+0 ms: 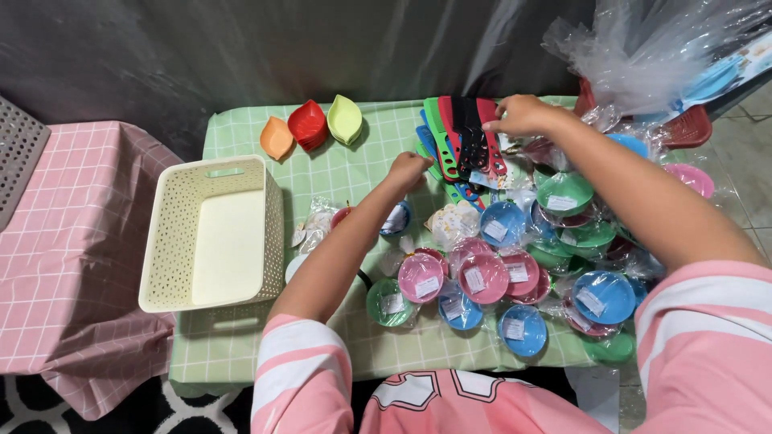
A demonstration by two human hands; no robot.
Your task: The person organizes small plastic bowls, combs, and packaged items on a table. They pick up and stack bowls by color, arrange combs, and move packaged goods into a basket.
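On the green checked tablecloth (338, 181), the fan of flat plastic spatulas (462, 137) lies with its long axes running away from me, my right hand (523, 115) pinching its far end (nearer of the two), my left hand (408, 170) curled shut just left of it, holding nothing I can see.

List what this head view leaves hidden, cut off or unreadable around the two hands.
- Left hand: fingers curl under; a grip on the spatula fan is undecidable.
- Right hand: fingertips rest on the fan; pinch hidden.
- Wrapped bowls: several hidden under the right forearm.
- Clear bag: cut by the top and right edges.
- Grey basket: cut by the left edge.
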